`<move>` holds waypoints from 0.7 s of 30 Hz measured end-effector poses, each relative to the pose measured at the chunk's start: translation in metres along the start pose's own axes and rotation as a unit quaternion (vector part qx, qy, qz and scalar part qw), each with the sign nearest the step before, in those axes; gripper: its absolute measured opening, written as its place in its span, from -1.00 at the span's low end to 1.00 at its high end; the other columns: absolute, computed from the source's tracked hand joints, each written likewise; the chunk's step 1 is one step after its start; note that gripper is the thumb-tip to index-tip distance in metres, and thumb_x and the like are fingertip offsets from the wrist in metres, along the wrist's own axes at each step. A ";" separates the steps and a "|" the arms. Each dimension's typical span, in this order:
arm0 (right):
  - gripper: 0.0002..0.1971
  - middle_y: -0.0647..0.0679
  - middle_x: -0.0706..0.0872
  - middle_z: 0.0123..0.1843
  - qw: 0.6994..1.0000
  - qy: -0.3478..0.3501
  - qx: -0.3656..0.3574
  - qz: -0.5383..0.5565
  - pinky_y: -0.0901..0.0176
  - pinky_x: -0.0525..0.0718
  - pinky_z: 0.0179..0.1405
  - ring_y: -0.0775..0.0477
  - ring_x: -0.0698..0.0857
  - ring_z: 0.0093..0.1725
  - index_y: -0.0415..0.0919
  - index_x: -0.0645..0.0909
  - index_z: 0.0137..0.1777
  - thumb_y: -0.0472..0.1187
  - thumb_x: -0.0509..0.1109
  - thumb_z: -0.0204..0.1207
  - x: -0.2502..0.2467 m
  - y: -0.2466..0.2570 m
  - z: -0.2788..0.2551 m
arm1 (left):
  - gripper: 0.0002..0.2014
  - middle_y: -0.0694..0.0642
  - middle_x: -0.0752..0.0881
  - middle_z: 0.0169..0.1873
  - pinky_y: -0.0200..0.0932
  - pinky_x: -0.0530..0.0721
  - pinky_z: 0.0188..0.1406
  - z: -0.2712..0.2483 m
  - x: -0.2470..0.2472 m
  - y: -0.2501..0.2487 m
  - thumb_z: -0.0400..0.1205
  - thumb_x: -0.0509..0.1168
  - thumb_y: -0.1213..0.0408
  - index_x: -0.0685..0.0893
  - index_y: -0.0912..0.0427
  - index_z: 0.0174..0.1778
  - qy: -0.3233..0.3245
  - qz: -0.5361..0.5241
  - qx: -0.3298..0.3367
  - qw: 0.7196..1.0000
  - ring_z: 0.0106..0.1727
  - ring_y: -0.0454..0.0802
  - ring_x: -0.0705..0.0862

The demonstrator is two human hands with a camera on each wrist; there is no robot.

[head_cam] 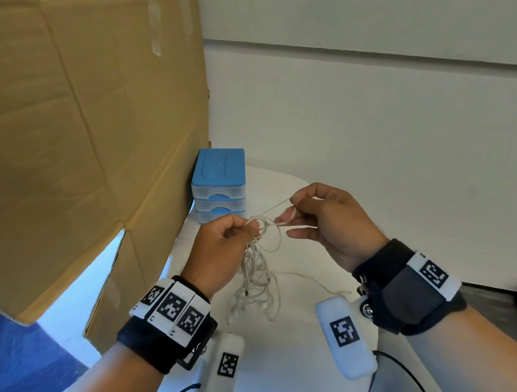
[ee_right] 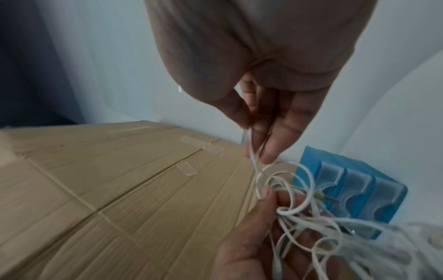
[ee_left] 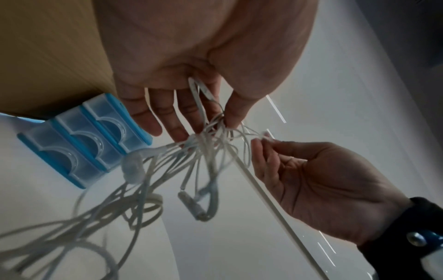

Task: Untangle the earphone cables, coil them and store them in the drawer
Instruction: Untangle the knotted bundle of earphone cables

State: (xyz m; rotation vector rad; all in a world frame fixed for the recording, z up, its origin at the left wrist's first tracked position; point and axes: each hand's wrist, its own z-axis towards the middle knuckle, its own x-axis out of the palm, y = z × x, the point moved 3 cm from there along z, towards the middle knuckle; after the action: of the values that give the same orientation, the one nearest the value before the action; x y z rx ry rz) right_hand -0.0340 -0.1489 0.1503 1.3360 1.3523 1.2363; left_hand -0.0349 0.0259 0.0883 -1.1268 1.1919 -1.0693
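I am in the untangling step: my left hand (head_cam: pixel 224 243) pinches the knotted top of the earphone cables (head_cam: pixel 256 282) between thumb and fingers, holding the bunch up in front of the drawer unit (head_cam: pixel 219 186), with the rest of the tangle hanging down to the white tabletop (head_cam: pixel 291 360) below it. My right hand (head_cam: pixel 325 219), just beside the left on the side away from the cardboard box (head_cam: pixel 80 131), pinches a single strand between thumb and forefinger and draws it out sideways from the knot; its other fingers are loosely curled and hold nothing that I can see. In the left wrist view an earbud (ee_left: pixel 133 170) and a plug end dangle among the loops, so I judge the task is early, with nothing coiled yet. The next move, I think, calls for following that strand back through the loop beside the left thumb rather than pulling hard, which could tighten the knot. The drawer unit stands against the box, blue-topped, with three clear drawers, all shut; through their fronts I cannot tell whether anything lies inside
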 end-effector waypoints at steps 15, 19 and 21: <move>-0.79 -0.01 0.62 -0.56 0.918 0.031 -0.063 -0.390 0.30 0.46 -0.34 -0.09 0.52 -0.53 -0.14 0.82 -0.18 -0.01 0.65 0.36 -0.019 0.016 0.001 | -0.88 -0.05 0.68 -0.32 -0.13 0.55 -0.08 0.010 -0.016 0.011 0.60 0.42 0.23 0.73 0.11 -0.25 -0.098 -0.014 -0.014 0.995 -0.30 -0.14 0.59; -0.81 0.26 0.51 -0.71 0.860 0.024 -0.041 -0.508 0.38 0.37 -0.49 0.27 0.51 -0.64 -0.12 0.76 -0.30 -0.10 0.49 0.52 -0.029 0.006 0.005 | -0.88 -0.06 0.67 -0.35 -0.16 0.51 -0.21 0.010 -0.017 0.009 0.59 0.43 0.26 0.71 0.06 -0.27 -0.112 -0.029 -0.006 0.993 -0.36 -0.13 0.56; -0.79 0.15 0.55 -0.62 0.854 -0.002 -0.054 -0.517 0.25 0.49 -0.41 0.18 0.51 -0.57 -0.17 0.70 -0.37 -0.17 0.46 0.49 -0.036 0.003 0.007 | -0.86 -0.08 0.66 -0.43 -0.24 0.49 -0.36 0.009 -0.016 0.007 0.60 0.43 0.28 0.70 0.06 -0.29 -0.107 -0.040 0.004 0.993 -0.44 -0.13 0.49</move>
State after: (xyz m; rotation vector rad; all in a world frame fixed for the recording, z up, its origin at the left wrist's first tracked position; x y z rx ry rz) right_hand -0.0244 -0.1842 0.1499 0.3505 1.6150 0.5266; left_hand -0.0271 0.0433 0.0836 -1.2579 0.9789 -0.9856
